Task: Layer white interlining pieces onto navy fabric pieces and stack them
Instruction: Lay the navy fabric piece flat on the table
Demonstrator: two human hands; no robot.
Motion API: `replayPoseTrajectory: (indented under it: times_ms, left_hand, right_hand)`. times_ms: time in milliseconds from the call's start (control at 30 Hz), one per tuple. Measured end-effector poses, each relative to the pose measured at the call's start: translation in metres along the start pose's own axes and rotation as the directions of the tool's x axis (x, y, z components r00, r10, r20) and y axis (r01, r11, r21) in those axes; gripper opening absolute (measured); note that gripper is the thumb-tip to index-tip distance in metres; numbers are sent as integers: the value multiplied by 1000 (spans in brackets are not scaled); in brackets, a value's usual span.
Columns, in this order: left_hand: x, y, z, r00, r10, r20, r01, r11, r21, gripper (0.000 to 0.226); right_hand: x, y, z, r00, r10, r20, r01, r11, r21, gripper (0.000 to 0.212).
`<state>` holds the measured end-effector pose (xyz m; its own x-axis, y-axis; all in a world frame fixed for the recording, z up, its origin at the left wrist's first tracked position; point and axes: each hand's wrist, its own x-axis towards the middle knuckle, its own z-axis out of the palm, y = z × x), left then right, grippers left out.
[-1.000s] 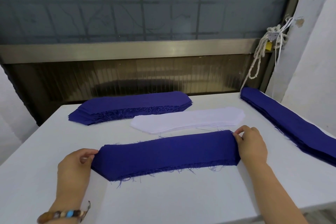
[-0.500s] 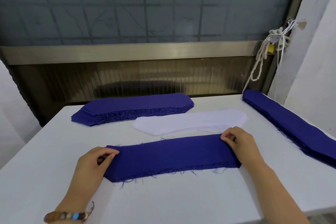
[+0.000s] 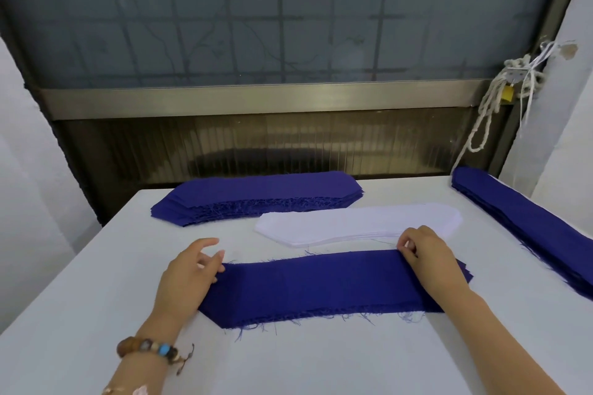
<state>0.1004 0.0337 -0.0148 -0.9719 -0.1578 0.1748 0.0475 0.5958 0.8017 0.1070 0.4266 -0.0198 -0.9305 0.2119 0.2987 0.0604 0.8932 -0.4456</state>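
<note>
A navy fabric stack (image 3: 321, 285) with frayed edges lies flat on the white table (image 3: 321, 359) in front of me. My left hand (image 3: 189, 272) rests at its left end, fingers loose and spread, fingertips touching the cloth. My right hand (image 3: 428, 255) lies over the right end, its fingers curled at the far edge of the navy stack. Just behind it lies a pile of white interlining pieces (image 3: 346, 223), close to my right fingertips.
A second navy pile (image 3: 256, 196) sits at the back of the table. A long navy pile (image 3: 529, 224) runs along the right edge. A window frame and a knotted rope (image 3: 494, 99) stand behind the table.
The navy stack has shifted right and slightly toward me. My left hand has loosened its grip on the left end and opened. My right hand stays curled at the right end.
</note>
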Motion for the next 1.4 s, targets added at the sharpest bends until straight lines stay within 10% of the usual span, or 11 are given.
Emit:
replayPoseTrajectory:
  times_ms: [433,800,1400]
  left_hand:
    - [89,12,21,966,-38,-257,19,997,-77,26]
    - [143,4,24,954,127,-272,13,887,462,25]
    - [169,-23,25,890,156,-429,-7,944,330,16]
  right_hand:
    - [71,-104,56,984,-176,4,173,973,154,17]
    - [123,-151,103,987,-150,-62,155,985,75,31]
    - [147,-152,121,994,-7,-110,42,946,320,8]
